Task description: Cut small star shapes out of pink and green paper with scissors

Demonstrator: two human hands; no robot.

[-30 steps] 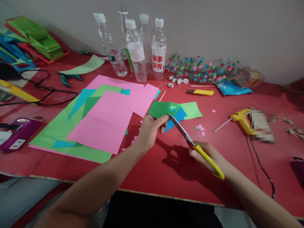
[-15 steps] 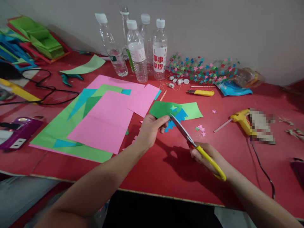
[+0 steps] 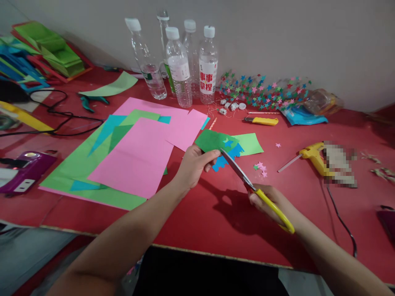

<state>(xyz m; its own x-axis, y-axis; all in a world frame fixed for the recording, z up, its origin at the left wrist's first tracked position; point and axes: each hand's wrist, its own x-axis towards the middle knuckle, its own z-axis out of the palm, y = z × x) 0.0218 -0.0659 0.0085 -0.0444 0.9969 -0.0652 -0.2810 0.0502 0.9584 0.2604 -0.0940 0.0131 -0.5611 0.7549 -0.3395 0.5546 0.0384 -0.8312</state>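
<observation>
Between the thumb and fingers of my left hand (image 3: pixel 196 164) is a piece of dark green paper (image 3: pixel 210 141), its edge cut into. My right hand (image 3: pixel 267 201) is closed round yellow-handled scissors (image 3: pixel 273 209). The scissor blades point up and left and meet the green paper right beside my left thumb. Below and behind that paper lie blue paper scraps (image 3: pixel 224 161) with jagged edges and a light green sheet (image 3: pixel 249 144). Several small pink paper stars (image 3: pixel 261 166) lie to the right of the blades.
Pink sheets (image 3: pixel 135 160) and green sheets spread over the left of the red table (image 3: pixel 191 222). Several plastic bottles (image 3: pixel 180 70) stand by the wall. A star-covered bottle (image 3: pixel 265 92), a yellow utility knife (image 3: pixel 262 121) and a yellow glue gun (image 3: pixel 316 158) with its cord lie right.
The green paper has tilted slightly in my left hand, and the scissors have shifted a little. Both hands keep their grip.
</observation>
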